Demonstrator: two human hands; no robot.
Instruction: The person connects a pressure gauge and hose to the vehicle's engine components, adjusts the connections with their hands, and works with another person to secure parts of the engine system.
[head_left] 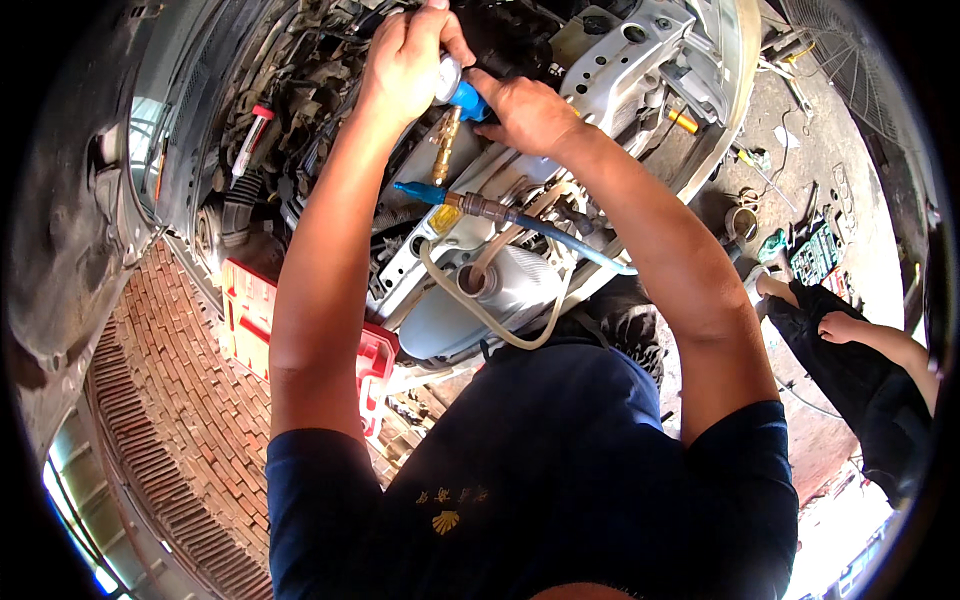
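Engine bay (pixel 300 90): right hand (pixel 525 115) pinches blue fitting (pixel 468 100), probably steadying brass tube (pixel 447 150) below; left hand (pixel 402 65) curls beside round gauge (pixel 448 78), can't tell if gripping.

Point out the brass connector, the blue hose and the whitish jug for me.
Brass connector (pixel 446 148): head view, middle of its stem.
Blue hose (pixel 575 243): head view, middle of its bare stretch.
Whitish jug (pixel 442 323): head view, left part of its body.
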